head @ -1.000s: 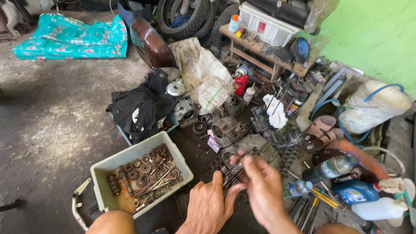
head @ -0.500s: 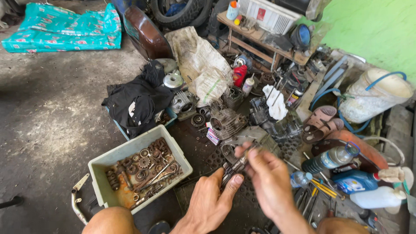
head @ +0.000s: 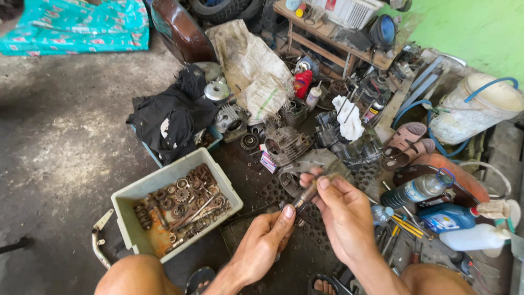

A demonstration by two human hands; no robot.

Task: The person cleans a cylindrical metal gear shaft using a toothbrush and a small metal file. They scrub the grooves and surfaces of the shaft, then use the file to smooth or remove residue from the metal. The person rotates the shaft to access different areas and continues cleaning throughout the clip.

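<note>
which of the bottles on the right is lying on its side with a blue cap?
The clear plastic bottle beside the right hand. The blue jug and white bottle below it lack blue caps.

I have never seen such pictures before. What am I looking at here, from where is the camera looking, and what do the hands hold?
The camera sits on a person's head and looks down, so you see that person's own two bare hands and knees. The left hand and the right hand hold a dark metal shaft together, one at each end. Below is a dirty workshop floor. To the left stands a pale tub full of rusty gears. Ahead lie engine parts, a black cloth and, at the right, plastic bottles.
</note>
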